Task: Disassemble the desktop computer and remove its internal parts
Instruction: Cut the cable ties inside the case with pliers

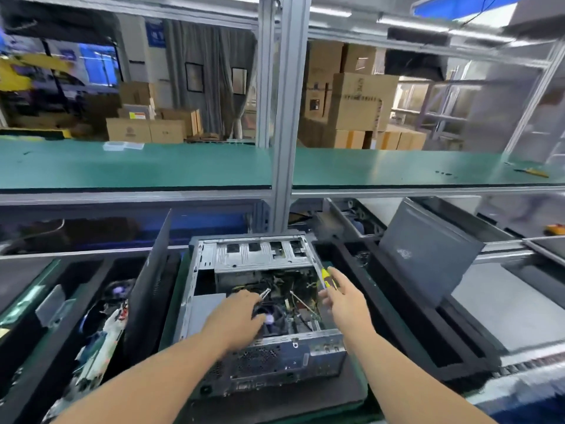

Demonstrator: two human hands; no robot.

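Computer case (pixel 263 316) sits open on the near worktop, guts still in. Left hand (pixel 235 316) pinches pliers (pixel 262 296) over the fan; right hand (pixel 342 301) holds a yellow screwdriver (pixel 327 278). Next up, probably freeing cables or screws.

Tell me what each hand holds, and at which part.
The right hand holds a yellow-and-black screwdriver by its handle. The left hand seems to grip pliers by the handles, inside the computer case.
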